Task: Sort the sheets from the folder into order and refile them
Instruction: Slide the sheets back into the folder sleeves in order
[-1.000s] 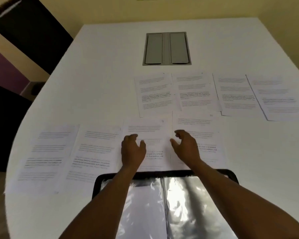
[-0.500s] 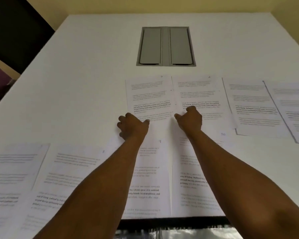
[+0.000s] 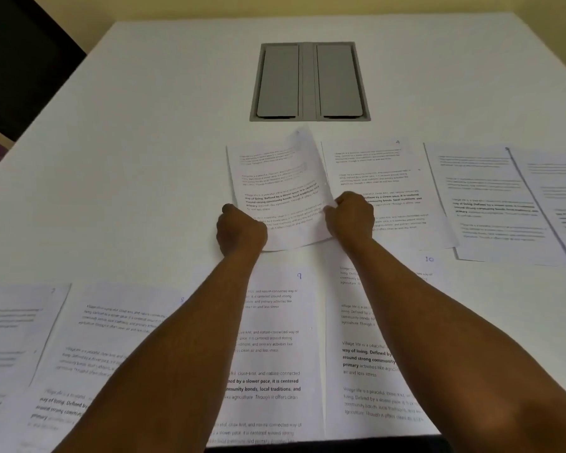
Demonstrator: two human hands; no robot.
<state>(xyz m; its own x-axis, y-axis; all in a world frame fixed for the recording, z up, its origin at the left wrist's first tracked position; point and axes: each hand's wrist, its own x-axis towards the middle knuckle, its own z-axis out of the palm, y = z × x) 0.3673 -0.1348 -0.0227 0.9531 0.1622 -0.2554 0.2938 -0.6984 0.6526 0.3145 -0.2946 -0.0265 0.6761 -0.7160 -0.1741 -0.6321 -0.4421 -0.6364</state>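
Observation:
Printed sheets lie in two rows on the white table (image 3: 144, 158). My left hand (image 3: 241, 232) grips the lower left corner of the far-row left sheet (image 3: 280, 188). My right hand (image 3: 352, 215) pinches that sheet's lower right edge, which curls up off the table. Sheet 4 (image 3: 386, 178) lies just right of it, partly under my right hand. In the near row, sheet 9 (image 3: 275, 338) and sheet 10 (image 3: 366, 354) lie under my forearms. The folder (image 3: 324, 447) shows only as a dark strip at the bottom edge.
A grey double-flap cable hatch (image 3: 309, 81) is set into the table beyond the sheets. Two more sheets (image 3: 490, 204) overlap at the far right, and others (image 3: 89, 338) lie at the near left. A dark chair (image 3: 17, 60) stands at the far left.
Both hands reached from the near row to the far row and took hold of the left sheet; its right edge now lifts off the table. The view has moved forward.

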